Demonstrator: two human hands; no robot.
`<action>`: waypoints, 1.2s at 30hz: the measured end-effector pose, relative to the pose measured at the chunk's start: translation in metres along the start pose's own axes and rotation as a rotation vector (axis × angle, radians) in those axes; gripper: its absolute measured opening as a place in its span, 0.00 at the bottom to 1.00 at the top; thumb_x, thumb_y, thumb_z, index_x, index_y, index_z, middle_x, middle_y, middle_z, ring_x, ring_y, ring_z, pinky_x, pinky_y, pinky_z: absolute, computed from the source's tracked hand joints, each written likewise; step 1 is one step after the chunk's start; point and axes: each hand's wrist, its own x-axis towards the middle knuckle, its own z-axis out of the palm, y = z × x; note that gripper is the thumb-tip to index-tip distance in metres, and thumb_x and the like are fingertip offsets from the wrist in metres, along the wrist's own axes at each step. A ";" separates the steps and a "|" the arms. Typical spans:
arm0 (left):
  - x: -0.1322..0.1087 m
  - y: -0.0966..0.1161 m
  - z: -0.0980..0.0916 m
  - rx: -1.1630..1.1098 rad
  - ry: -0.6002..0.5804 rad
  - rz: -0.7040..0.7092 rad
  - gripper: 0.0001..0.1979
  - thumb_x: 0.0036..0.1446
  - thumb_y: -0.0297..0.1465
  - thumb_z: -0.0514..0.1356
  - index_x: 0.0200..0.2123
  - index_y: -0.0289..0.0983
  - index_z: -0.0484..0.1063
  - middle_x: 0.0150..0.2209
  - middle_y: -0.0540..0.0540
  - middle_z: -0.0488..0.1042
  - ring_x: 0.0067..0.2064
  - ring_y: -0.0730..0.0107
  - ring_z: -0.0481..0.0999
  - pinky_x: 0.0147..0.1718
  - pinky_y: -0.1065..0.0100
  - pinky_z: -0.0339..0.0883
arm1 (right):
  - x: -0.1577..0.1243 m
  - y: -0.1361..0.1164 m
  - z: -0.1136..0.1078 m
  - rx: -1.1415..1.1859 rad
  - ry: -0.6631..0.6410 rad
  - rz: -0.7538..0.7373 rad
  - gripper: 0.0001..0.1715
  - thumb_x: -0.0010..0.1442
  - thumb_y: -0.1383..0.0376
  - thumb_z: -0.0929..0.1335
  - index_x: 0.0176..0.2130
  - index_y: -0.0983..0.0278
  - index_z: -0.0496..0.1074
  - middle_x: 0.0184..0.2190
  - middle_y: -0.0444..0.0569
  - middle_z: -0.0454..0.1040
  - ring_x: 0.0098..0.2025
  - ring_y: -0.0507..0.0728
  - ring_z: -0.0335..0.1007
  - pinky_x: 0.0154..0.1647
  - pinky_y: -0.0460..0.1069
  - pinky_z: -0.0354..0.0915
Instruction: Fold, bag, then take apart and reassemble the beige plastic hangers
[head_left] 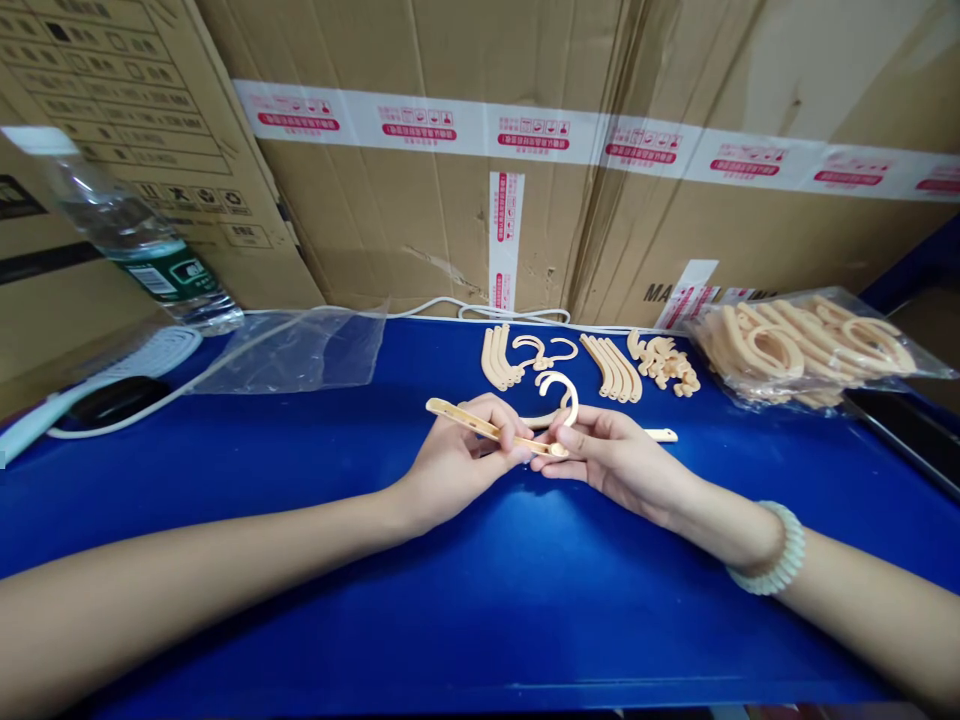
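Fingers closed, my left hand (454,465) grips a long beige plastic hanger arm (459,416) that slants down to the right. My right hand (619,455) pinches the base of a beige hanger hook (573,395) at the arm's right end. The hook's curve rises above my right fingertips. How the base sits in the arm is partly hidden by the fingers. Another beige strip (663,435) pokes out behind my right hand. Just beyond the hands lie loose hooks (538,352), a row of hanger arms (501,357) and another row of arms (611,368).
Small beige parts (664,362) are heaped near a clear bag of beige pieces (802,345). A dark phone-like slab (911,435) lies at right. At left are a water bottle (161,255), a plastic bag (292,350) and a white cable (251,365). Cardboard boxes (420,220) wall the back.
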 end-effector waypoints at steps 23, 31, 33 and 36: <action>-0.001 0.002 0.000 0.147 0.031 -0.099 0.11 0.49 0.31 0.69 0.29 0.37 0.68 0.28 0.51 0.73 0.30 0.71 0.75 0.30 0.70 0.70 | -0.008 0.006 0.013 -0.324 0.145 -0.231 0.18 0.55 0.54 0.76 0.33 0.63 0.70 0.29 0.47 0.78 0.30 0.53 0.77 0.32 0.48 0.74; 0.001 0.001 0.003 -0.059 -0.068 -0.194 0.12 0.50 0.30 0.69 0.35 0.36 0.70 0.36 0.46 0.79 0.41 0.63 0.82 0.40 0.66 0.76 | -0.008 0.004 0.014 -0.457 0.148 -0.283 0.16 0.52 0.55 0.77 0.33 0.64 0.77 0.29 0.46 0.75 0.26 0.50 0.68 0.22 0.44 0.69; 0.001 0.000 0.003 -0.060 -0.119 -0.220 0.10 0.51 0.30 0.69 0.35 0.35 0.72 0.35 0.46 0.80 0.39 0.64 0.82 0.41 0.65 0.76 | -0.007 0.003 0.015 -0.448 0.128 -0.273 0.16 0.52 0.55 0.77 0.33 0.64 0.77 0.29 0.46 0.76 0.27 0.51 0.70 0.24 0.45 0.71; 0.002 0.001 0.003 -0.106 -0.121 -0.242 0.10 0.50 0.30 0.70 0.32 0.35 0.71 0.33 0.46 0.81 0.38 0.64 0.83 0.42 0.64 0.76 | -0.007 -0.007 0.013 -0.466 0.102 -0.255 0.16 0.53 0.55 0.77 0.33 0.64 0.77 0.26 0.46 0.76 0.26 0.52 0.72 0.26 0.47 0.73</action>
